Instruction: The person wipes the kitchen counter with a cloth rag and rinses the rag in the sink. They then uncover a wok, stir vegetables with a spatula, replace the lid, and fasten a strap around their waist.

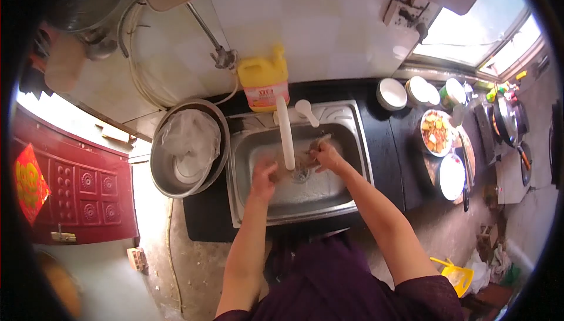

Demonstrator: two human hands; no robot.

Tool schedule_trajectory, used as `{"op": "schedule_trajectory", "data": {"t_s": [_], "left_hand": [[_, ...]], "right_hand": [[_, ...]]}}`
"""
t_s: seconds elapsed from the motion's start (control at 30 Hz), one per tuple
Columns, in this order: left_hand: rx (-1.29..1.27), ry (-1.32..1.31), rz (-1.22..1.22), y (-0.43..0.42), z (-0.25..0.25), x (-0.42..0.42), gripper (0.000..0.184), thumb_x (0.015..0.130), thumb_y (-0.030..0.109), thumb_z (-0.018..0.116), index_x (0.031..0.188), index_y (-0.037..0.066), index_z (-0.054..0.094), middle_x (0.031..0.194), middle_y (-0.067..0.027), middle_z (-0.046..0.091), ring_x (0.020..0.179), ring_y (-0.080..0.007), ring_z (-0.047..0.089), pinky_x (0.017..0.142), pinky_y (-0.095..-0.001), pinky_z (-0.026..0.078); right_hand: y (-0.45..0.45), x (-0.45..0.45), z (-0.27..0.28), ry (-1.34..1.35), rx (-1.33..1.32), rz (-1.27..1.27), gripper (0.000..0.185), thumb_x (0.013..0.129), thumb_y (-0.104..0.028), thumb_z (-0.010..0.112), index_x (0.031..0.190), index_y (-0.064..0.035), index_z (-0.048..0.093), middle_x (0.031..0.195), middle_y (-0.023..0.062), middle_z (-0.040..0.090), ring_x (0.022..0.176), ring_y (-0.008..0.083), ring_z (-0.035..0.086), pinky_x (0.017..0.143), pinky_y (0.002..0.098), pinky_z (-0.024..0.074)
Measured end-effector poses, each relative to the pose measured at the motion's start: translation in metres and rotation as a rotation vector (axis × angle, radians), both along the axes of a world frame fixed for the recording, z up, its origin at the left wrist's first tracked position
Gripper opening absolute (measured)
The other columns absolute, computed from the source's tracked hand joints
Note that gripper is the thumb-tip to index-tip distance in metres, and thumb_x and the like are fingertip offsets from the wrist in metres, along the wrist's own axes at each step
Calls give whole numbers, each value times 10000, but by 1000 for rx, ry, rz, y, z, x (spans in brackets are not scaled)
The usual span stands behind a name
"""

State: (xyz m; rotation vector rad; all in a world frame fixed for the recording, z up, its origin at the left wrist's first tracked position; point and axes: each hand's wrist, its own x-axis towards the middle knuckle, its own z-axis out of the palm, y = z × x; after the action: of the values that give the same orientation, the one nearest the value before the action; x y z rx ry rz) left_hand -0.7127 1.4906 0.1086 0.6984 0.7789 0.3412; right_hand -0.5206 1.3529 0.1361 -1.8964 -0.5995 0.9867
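Both hands are inside the steel sink (247,200), on either side of the white faucet spout (285,136). My left hand (265,175) is left of the spout, and its fingers are blurred by motion. To the right of the spout, my right hand (327,158) has its fingers curled together. A small pale, greyish thing (320,141) shows at those fingers; its kind is too unclear to name. The drain (301,174) lies between and just below the hands, with the sink floor wet around it.
Left of the sink stand nested metal basins (161,174) with a clear plastic bag (191,136). A yellow jug (264,80) is behind the faucet. On the right are white bowls (392,94), a bowl of chopped food (436,133), a white plate (452,177) and a knife (467,165).
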Motion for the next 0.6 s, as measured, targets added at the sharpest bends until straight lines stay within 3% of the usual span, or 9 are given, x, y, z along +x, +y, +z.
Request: {"op": "schedule_trajectory", "data": {"t_s": [0.07, 0.13, 0.2, 0.27, 0.33, 0.37, 0.47, 0.57, 0.6], "left_hand": [[139, 367, -245, -4, -34, -4, 318, 887, 213, 597, 1094, -28, 610, 1023, -95, 626, 960, -155, 575, 796, -307, 453], [317, 376, -203, -10, -39, -1, 316, 909, 241, 585, 1040, -43, 626, 983, -89, 637, 921, -156, 576, 787, -311, 453], [349, 397, -209, -12, -41, 1, 327, 921, 259, 573, 1055, -35, 616, 991, -84, 629, 920, -158, 572, 792, -314, 454], [281, 331, -132, -13, -29, 5, 323, 932, 263, 558, 1077, -23, 603, 1004, -77, 617, 926, -160, 567, 796, -322, 454], [110, 179, 9, -19, -6, 3, 306, 942, 251, 540, 1104, -5, 585, 1024, -67, 602, 941, -162, 561, 799, -333, 454], [53, 46, -39, -11, -36, -4, 344, 965, 266, 539, 1250, 77, 508, 1148, -59, 577, 1075, -220, 562, 931, -418, 449], [-221, -407, 200, -21, 18, -3, 301, 946, 245, 569, 1172, 48, 556, 1142, -46, 586, 1087, -209, 556, 909, -401, 472], [-485, -233, 165, -35, -27, -14, 379, 946, 242, 569, 1285, 97, 484, 1285, -88, 539, 1179, -280, 515, 1005, -474, 409], [-430, -179, 138, -41, -29, -19, 383, 942, 229, 573, 1291, 99, 480, 1289, -86, 536, 1186, -281, 508, 1010, -476, 404]], "right_hand": [[8, 8, -7, -345, 28, 233, 259, 881, -218, 603, 1032, -9, 623, 854, 116, 664, 742, 199, 676, 518, 342, 538], [26, 18, 4, -541, -35, 312, 237, 870, -227, 603, 964, -12, 635, 748, 109, 657, 624, 192, 670, 497, 328, 526], [41, 28, 16, -684, -85, 169, 236, 873, -227, 591, 920, -1, 636, 722, 95, 651, 593, 176, 658, 471, 305, 509], [62, 55, 12, -443, 196, 79, 327, 897, -332, 581, 918, -11, 634, 746, 74, 640, 582, 178, 648, 484, 324, 504], [89, 64, 87, 61, 270, -133, 371, 906, -392, 574, 943, -29, 634, 762, 60, 632, 601, 174, 643, 487, 320, 498], [105, 76, 97, 102, 260, -143, 379, 915, -406, 561, 963, -38, 631, 766, 55, 628, 612, 170, 637, 483, 305, 488], [151, 103, 121, 265, 250, -156, 382, 940, -425, 527, 990, -58, 619, 775, 44, 621, 630, 150, 608, 466, 252, 445], [183, 110, 132, 508, 305, -158, 341, 954, -398, 513, 923, -68, 594, 757, 39, 611, 590, 116, 544, 429, 201, 371], [195, 116, 126, 595, 354, -171, 332, 956, -390, 514, 883, -74, 583, 740, 36, 600, 556, 106, 513, 413, 197, 345]]}}
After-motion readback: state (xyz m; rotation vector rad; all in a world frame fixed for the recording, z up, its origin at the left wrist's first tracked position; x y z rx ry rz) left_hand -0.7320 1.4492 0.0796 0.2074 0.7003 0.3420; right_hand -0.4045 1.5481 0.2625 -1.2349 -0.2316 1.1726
